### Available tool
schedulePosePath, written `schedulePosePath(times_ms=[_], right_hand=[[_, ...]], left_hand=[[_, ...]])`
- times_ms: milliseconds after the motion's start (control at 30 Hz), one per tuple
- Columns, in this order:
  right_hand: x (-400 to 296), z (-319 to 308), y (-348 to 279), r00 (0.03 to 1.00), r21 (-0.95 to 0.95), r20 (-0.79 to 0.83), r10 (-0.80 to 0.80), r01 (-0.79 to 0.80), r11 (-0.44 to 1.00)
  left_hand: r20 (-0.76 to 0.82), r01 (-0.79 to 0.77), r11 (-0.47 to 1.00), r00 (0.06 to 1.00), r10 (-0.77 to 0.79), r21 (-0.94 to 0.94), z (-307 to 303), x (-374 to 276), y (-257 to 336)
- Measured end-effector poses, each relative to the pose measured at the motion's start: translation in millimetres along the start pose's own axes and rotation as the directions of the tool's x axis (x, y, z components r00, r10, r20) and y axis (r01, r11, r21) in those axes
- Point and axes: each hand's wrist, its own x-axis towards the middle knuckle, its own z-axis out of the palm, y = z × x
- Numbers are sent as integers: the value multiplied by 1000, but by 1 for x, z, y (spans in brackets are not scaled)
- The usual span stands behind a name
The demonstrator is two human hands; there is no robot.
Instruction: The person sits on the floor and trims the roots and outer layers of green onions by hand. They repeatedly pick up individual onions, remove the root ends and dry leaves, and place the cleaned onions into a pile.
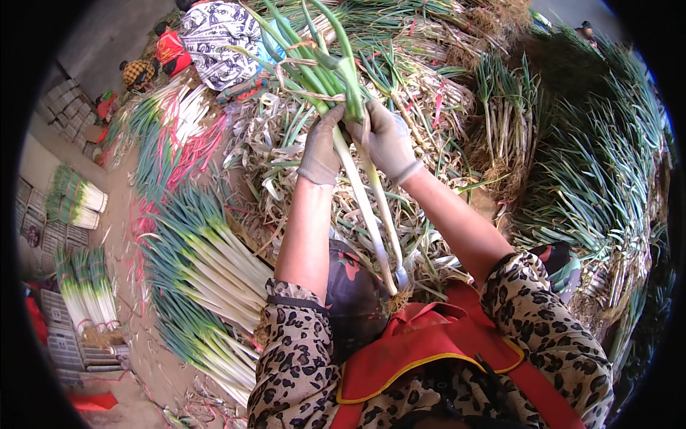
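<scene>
My left hand, in a pale knit glove, grips a long green onion where its white shaft turns to green leaves. Close beside it, my gloved right hand is closed on the upper part of a second green onion, and a dry outer strip hangs by its fingers. Both shafts slant down towards my lap, where tangled brown roots lie against the red apron. The green leaves fan out beyond my hands. My gloves hide the exact finger contact.
Peeled skins and leaf scraps cover the ground ahead. Cleaned green onions lie at my left, near pink ties. Tied bundles stand farther left. Unpeeled green onions are heaped at right. Another person sits at the upper left.
</scene>
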Motion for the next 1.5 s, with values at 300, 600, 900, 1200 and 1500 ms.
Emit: schedulePosePath(times_ms=[300,600,900,1200,1500], right_hand=[[-65,-88,48,901,363,-23,433,-396,843],[-91,-80,87,832,-417,121,541,-452,789],[-51,-3,69,930,18,24,367,-367,930],[-48,-21,22,735,618,380,562,-654,437],[-45,-16,34,700,556,381,604,-695,456]], left_hand=[[-37,-39,998,999,37,-46,-59,13,25],[-61,-17,983,998,6,-184,-39,12,17],[-96,-13,996,995,5,-84,-16,17,-3],[1,-35,998,999,35,-51,-15,10,7],[107,46,998,993,-40,-52,-7,2,7]])
